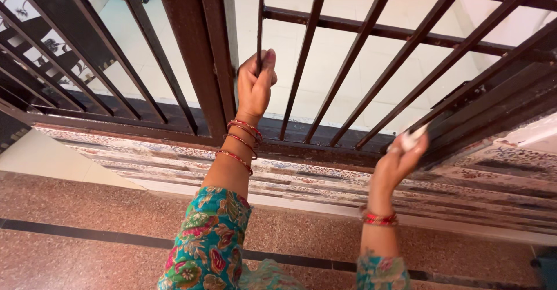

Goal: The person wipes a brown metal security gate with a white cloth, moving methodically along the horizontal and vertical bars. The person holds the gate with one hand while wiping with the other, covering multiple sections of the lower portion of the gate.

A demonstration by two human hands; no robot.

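Fingers of the left hand (pixel 254 87) curl fully around a thin dark-brown bar (pixel 260 17) of a metal gate (pixel 371 30), the thumb lying upright along the bar's right side, so this grip is closed tight on the metal. Just left of that grip stands the thick upright frame post (pixel 194 52), almost touching the knuckles, and beyond it a second barred panel (pixel 87 52) slants away. Below the grip, red and gold bangles (pixel 241 142) ring the wrist, and a sleeve (pixel 209 243) printed with teal, pink and green flowers covers the forearm. The right hand (pixel 397 162) is raised lower and well to the right of the left one, its fingertips pinched shut on a small white piece, seemingly a cloth or pad (pixel 411 139), which is pressed against the foot of a slanting bar (pixel 464 43) where it meets the gate's bottom rail (pixel 325 136). What exactly the white piece is cannot be told. More red bangles (pixel 378 218) sit on this wrist beneath the grip. Under both hands runs a patterned tiled threshold (pixel 145 151) with blue and brown ornament, and nearer to the person lies a speckled reddish stone floor (pixel 87 209) crossed by a dark inlaid stripe. Behind the bars, pale floor tiles (pixel 360 69) show beyond the gate.
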